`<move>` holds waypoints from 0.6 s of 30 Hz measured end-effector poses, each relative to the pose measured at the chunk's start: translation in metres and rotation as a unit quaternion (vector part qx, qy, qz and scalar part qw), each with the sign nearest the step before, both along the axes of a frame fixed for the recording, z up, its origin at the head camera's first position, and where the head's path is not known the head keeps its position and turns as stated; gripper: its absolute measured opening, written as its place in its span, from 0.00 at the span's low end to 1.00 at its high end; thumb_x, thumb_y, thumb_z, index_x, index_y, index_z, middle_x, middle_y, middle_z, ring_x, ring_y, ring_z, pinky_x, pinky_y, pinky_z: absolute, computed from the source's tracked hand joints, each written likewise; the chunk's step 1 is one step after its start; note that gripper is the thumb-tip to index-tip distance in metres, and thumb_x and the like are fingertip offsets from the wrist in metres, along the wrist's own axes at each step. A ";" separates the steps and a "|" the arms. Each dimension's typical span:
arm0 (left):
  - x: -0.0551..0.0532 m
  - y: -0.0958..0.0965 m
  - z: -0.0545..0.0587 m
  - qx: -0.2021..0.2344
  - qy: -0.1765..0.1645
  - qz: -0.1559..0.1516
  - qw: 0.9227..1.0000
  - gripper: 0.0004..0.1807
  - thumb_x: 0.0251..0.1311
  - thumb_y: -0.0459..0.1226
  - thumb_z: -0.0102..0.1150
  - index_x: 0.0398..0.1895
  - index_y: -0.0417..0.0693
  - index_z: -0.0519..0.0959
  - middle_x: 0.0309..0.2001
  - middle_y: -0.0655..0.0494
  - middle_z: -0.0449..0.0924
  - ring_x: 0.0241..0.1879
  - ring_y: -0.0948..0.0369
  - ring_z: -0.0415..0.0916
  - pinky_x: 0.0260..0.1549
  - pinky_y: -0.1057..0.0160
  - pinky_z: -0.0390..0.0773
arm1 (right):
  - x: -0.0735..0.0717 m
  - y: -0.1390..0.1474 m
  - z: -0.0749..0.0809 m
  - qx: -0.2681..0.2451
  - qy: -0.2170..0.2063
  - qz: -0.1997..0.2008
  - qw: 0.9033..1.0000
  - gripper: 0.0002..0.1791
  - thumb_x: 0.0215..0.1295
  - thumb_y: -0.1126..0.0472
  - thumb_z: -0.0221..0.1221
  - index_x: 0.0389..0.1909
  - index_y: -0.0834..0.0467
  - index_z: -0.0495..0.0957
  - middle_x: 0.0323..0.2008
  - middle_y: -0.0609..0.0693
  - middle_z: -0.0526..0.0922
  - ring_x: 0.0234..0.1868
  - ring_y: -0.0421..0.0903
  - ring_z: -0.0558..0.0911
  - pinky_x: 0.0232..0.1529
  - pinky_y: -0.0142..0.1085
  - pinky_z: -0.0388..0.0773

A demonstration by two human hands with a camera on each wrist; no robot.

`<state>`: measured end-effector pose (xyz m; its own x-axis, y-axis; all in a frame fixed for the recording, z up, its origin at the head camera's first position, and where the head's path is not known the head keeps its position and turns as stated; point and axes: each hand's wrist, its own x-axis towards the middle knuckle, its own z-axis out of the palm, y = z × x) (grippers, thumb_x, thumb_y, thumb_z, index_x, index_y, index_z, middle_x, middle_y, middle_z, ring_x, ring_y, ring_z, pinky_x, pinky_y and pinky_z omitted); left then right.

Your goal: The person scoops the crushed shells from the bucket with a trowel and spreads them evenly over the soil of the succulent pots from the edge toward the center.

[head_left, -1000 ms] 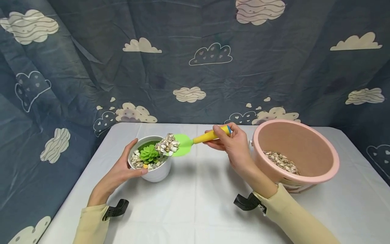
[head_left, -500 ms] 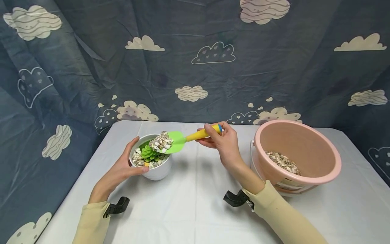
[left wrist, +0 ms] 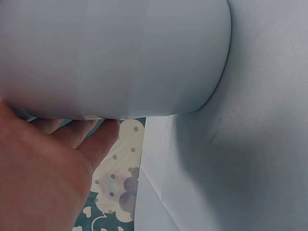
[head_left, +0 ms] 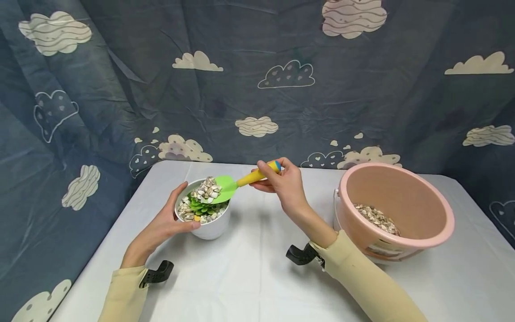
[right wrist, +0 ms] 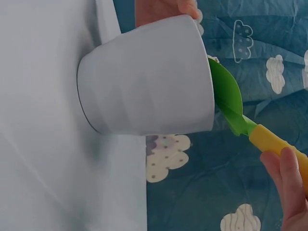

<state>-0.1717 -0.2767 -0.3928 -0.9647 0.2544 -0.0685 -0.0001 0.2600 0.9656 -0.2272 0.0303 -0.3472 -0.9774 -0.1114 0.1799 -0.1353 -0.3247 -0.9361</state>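
Note:
A white flowerpot [head_left: 211, 230] stands on the table with a green succulent [head_left: 200, 207] and small shells or pebbles inside. My left hand [head_left: 161, 221] grips it at the left, thumb along the near side and fingers round the far side. In my right hand [head_left: 283, 183] is the yellow handle of a toy shovel [head_left: 226, 188], pinched between thumb and fingers. Its green blade reaches over the pot's right rim and bears a heap of shells [head_left: 208, 190] above the plant. In the right wrist view the blade [right wrist: 228, 94] slants across the pot's mouth.
A pink bucket [head_left: 350, 223] with a wire handle stands at the right, more shells [head_left: 378, 219] lying on its bottom. A white cloth [head_left: 257, 277] covers the table. Behind hangs a dark blue curtain [head_left: 225, 98] with cloud prints.
My right hand has moved left with the shovel, bringing the heaped blade from the pot's right rim to over the succulent. The left hand keeps its grip on the flowerpot.

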 end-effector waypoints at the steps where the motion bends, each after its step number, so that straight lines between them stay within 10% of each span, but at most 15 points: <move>1: 0.000 0.000 0.000 0.001 0.000 0.000 1.000 0.60 0.52 0.38 0.72 0.79 0.65 0.40 0.76 0.45 0.39 0.71 0.46 0.48 0.63 0.43 0.55 | -0.001 -0.001 0.000 0.003 0.002 0.001 1.000 0.22 0.64 0.57 0.66 0.43 0.67 0.66 0.43 0.66 0.84 0.35 0.59 0.86 0.35 0.45 0.82; 18: -0.003 0.000 -0.002 0.007 0.008 0.000 1.000 0.62 0.50 0.37 0.73 0.80 0.59 0.38 0.75 0.40 0.41 0.72 0.44 0.45 0.65 0.42 0.52 | -0.018 -0.010 0.009 0.093 0.009 -0.003 0.996 0.24 0.60 0.56 0.70 0.39 0.68 0.68 0.38 0.63 0.85 0.34 0.55 0.87 0.34 0.43 0.83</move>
